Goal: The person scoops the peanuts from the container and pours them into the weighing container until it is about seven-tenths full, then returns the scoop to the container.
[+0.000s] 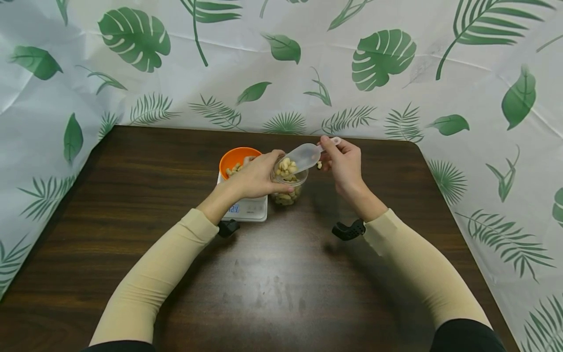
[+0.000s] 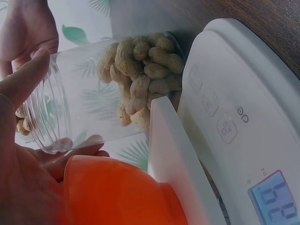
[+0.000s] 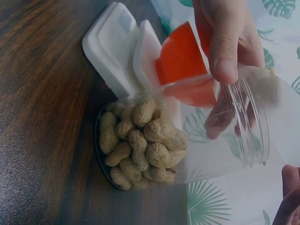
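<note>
Round orange bowl on white digital scale | left grip clasping rim of clear cylindrical jar | tan peanuts in translucent plastic scoop over jar mouth, handle pinched by right grip | apparently scooping; should next need level transfer bowlward

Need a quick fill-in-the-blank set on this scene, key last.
1. The bowl on the scale is colored ____.
2. The right hand holds the scoop by its ____.
3. In the head view, the jar is to the ____ of the scale.
4. The peanuts in the jar are in their ____.
Key: orange; handle; right; shells.
</note>
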The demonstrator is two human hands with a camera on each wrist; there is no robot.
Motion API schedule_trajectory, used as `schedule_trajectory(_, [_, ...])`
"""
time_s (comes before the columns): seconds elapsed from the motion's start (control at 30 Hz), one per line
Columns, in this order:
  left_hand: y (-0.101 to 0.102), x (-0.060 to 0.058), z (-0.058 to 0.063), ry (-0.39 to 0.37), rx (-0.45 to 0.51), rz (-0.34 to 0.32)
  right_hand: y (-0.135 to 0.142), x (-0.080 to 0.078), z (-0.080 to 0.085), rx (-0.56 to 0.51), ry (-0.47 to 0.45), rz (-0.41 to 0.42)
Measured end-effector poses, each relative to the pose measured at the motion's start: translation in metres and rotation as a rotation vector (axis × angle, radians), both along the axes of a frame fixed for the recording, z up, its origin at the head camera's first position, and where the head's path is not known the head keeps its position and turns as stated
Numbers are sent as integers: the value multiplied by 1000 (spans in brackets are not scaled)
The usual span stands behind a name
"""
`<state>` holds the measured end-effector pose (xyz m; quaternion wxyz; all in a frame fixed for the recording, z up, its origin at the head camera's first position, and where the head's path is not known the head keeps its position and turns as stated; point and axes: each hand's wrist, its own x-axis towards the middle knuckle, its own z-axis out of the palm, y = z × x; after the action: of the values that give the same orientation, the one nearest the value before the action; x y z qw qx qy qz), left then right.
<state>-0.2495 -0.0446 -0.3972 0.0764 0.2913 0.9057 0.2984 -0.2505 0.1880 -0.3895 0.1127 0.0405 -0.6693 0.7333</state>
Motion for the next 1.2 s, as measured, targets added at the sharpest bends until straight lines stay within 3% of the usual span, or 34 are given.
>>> schedule_trajectory(0.5, [0,0,0,9,-22,-1,1,-1,3,-4,3,4])
schedule_trajectory(1.2, [-2,1,1,9,-49,-2,-1,2,2,-29,-66,24])
